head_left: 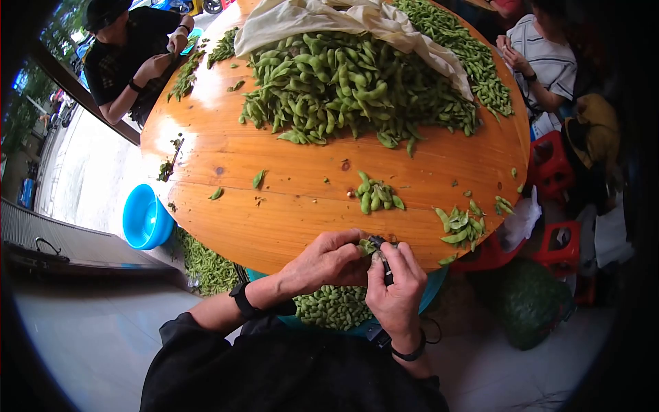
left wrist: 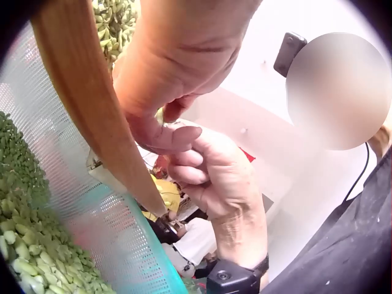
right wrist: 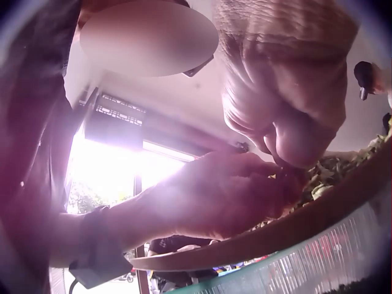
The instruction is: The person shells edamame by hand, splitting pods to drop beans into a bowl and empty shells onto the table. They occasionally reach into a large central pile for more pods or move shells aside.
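Note:
My left hand (head_left: pixel 322 262) pinches a green soybean pod (head_left: pixel 368 247) between thumb and fingertips, just over the table's near edge. Close against it, my right hand (head_left: pixel 400 288) grips a small black tool (head_left: pixel 388 275), whose dark end meets the pod. Fingers hide most of the tool, and I cannot tell its kind. In the left wrist view, the right hand (left wrist: pixel 214 168) has curled fingers right at the left fingertips. Below both hands, a teal mesh basket (left wrist: pixel 147 245) holds many pods. A small cluster of pods (head_left: pixel 376 193) lies on the table beyond the hands.
A big heap of pods (head_left: pixel 336 82) under a pale cloth (head_left: pixel 357 17) covers the far part of the round wooden table (head_left: pixel 281 165). More pods (head_left: pixel 463 226) lie at right. A blue basin (head_left: pixel 146 218) stands left, red stools (head_left: pixel 551 165) right. Two people sit across.

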`<act>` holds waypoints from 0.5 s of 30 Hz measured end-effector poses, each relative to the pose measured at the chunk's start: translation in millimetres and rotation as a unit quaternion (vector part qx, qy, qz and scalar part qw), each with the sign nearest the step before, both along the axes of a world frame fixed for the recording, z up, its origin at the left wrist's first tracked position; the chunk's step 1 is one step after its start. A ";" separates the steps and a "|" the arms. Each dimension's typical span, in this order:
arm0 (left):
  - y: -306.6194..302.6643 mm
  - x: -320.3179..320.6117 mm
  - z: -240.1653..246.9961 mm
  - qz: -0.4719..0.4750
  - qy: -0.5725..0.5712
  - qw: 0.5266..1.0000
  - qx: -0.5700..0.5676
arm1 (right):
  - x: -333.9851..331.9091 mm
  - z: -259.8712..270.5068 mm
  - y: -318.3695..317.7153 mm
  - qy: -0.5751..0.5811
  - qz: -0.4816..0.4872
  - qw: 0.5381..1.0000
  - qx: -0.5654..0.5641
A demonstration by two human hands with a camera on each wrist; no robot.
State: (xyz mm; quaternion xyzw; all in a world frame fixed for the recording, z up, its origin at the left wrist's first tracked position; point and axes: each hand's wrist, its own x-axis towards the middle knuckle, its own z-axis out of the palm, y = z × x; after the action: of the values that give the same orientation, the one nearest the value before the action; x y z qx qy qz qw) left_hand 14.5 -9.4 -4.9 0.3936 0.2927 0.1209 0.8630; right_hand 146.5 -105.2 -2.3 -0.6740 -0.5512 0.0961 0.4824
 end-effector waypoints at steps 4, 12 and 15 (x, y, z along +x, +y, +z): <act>-5.6 4.5 -5.1 0.053 -0.042 0.992 -0.107 | 3.6 -3.4 1.1 0.005 0.002 1.000 0.007; -14.1 10.8 -3.2 0.110 -0.039 0.980 -0.163 | 0.1 -4.6 4.5 -0.029 -0.001 0.999 0.045; -13.1 10.7 -13.7 0.099 -0.107 0.972 -0.184 | 8.1 -8.6 1.6 0.079 -0.006 0.997 0.021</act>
State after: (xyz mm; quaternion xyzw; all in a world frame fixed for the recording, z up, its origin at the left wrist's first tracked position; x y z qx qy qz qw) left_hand 25.2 -22.5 -18.7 0.1823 0.2535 0.1912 0.9306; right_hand 154.7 -103.6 -10.9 -0.6577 -0.5090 0.1344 0.5388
